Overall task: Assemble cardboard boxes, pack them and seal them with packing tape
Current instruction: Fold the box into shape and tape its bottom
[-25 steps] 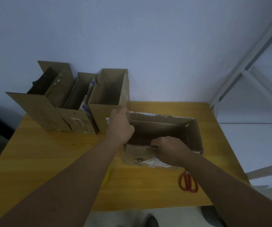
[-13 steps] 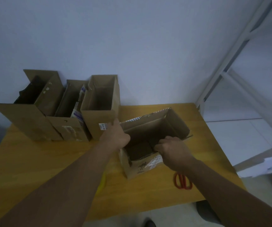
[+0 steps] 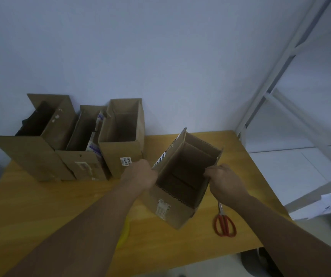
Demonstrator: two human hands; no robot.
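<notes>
Wooden table (image 3: pixel 40 206) is being used as the work surface here, set against a pale bluish wall (image 3: pixel 160 56), with a white frame (image 3: pixel 280 76) being caught at the right of the shot.

So, the open box (image 3: pixel 172 214) is being held near the middle of the table, toward its right edge, turned at an angle and standing with its top open. Its left wall, the one with the striped edge, is being gripped by the left hand (image 3: pixel 140 172). The fingers are being curled over that rim, so only the back of the hand is being shown. The right wall's top edge is being pinched by the right hand (image 3: pixel 225 181), with the fingertips (image 3: pixel 208 172) being pressed together on the cardboard.

Count-wise, four boxes are being shown in total. One is being held, and three more are being kept in a row along the table's back left edge: a big one (image 3: pixel 32 156), a middle one (image 3: pixel 80 162) with some packets tucked inside, and a tall one (image 3: pixel 120 154) with a white label. One pair of red scissors (image 3: pixel 224 222) is being left flat near the front right corner, just beside the held box. Something small and yellow (image 3: pixel 124 232) is being mostly hidden by the left forearm.

Both arms are being stretched forward from the front edge, wrists roughly level with the box's rim.
</notes>
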